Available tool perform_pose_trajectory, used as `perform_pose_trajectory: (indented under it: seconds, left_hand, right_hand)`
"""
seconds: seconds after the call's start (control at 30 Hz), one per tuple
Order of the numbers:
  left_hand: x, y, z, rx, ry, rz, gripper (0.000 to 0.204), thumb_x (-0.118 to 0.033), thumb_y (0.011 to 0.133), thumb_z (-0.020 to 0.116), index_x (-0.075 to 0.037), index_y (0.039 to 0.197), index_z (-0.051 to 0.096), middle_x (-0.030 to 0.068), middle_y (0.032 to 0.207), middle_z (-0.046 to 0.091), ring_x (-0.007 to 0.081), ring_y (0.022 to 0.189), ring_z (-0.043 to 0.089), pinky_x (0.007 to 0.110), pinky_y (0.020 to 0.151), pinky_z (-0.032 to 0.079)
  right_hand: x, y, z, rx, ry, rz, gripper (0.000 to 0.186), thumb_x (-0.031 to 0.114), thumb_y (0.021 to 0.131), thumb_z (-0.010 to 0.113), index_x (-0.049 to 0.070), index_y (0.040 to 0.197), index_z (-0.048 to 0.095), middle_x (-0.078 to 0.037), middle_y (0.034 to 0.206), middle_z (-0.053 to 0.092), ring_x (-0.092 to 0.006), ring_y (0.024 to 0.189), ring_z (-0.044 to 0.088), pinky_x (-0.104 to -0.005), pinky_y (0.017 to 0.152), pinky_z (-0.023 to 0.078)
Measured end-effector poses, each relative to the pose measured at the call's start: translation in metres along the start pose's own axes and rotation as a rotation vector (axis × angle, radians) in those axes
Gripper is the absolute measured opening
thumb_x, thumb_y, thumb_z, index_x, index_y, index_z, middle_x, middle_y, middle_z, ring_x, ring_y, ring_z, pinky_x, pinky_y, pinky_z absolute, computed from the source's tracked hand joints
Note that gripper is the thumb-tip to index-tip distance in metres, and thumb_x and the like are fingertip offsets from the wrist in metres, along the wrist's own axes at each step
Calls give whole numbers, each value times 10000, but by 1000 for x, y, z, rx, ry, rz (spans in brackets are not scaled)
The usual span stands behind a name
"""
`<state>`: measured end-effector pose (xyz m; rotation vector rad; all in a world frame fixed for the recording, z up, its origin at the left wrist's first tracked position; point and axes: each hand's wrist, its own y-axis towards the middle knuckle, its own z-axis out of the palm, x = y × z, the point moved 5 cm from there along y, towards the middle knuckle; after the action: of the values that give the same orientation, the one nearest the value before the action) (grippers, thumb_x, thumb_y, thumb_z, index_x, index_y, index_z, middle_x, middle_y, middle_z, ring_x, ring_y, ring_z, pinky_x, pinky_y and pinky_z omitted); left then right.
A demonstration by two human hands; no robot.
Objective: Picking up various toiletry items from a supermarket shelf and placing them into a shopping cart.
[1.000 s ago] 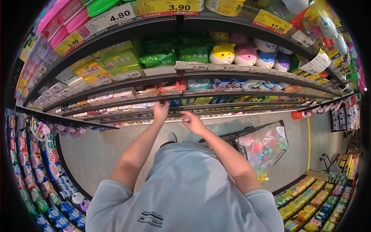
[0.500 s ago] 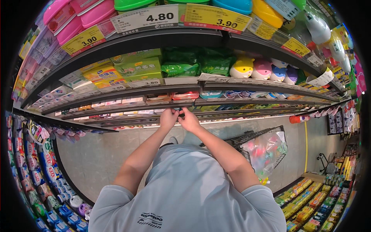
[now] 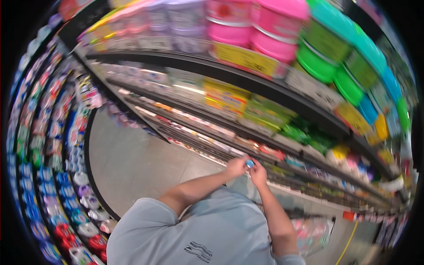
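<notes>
A small round blue item [image 3: 250, 163], too small to make out further, is held between my two hands in front of the lower shelves. My left hand [image 3: 236, 166] has its fingers closed on it from the left, and my right hand [image 3: 258, 173] pinches it from the right. Just beyond them, red packs [image 3: 276, 153] and boxed goods sit on a low shelf. The picture is smeared by motion.
Shelves [image 3: 229, 75] with pink tubs [image 3: 274, 39], green tubs [image 3: 316, 59] and soap boxes [image 3: 224, 97] rise ahead. Curved racks of packaged goods [image 3: 55, 190] line the left. A cart with bagged items [image 3: 311, 234] stands low at the right, near a yellow floor line [image 3: 346, 243].
The view has swung left and tilted, so the shelves run diagonally. My hands, apart a second ago, have come together, and the blue item between them now shows.
</notes>
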<state>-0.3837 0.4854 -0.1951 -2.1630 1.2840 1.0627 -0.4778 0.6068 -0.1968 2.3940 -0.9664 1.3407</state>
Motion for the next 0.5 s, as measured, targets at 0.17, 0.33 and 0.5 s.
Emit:
perform_pose_trajectory:
  seconds: [0.17,0.33,0.5]
  left_hand:
    - [-44,-19,-36,15,-65,110,340,-355,863,738,-204,1148,633,102,785,704,356,741,701,479,635,544]
    - [-105,-30,-49,336,-127,190,359,-387,818,757,-195,1101,647,82,793,700,335,750,698,456,638,532]
    - [-164,-39,-19,554,-185,324,407,-321,858,759,-147,1197,620,56,713,603,249,650,616,397,589,464]
  right_hand:
    - [11,-28,-16,2,479,-78,487,-37,906,655,24,1382,574,-101,998,735,-157,882,705,-292,792,558]
    - [21,-80,-58,12,424,-51,415,15,866,748,-14,1255,607,-56,1067,661,-125,938,662,-253,803,545]
    - [17,-137,-101,-187,295,-79,354,55,795,808,10,1115,663,-54,1013,664,-125,909,643,-294,792,533]
